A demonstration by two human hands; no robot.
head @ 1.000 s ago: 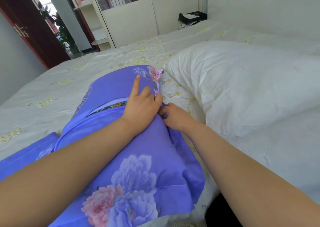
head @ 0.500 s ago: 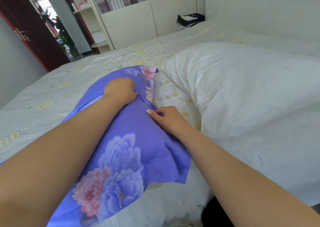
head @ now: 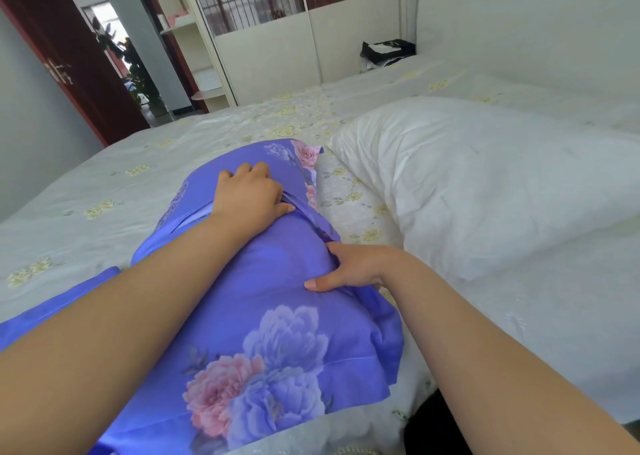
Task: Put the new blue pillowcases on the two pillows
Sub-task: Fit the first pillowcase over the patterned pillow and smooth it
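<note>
at centre-left of the bed [head: 104, 177], the blue-cased pillow [head: 263, 281] runs its long axis near to far. left hand [head: 247, 196] lies curled on the far end, fingers at the flap fold; right hand [head: 353, 269] presses the right edge, thumb extended. bare white pillow [head: 485, 184] lies right, nearer the right hand.

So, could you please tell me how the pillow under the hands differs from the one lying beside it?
The near pillow wears a blue floral pillowcase; the far pillow is bare white. The left hand and right hand rest on the near pillow; nothing touches the far pillow. Both lie on the bed.
</note>
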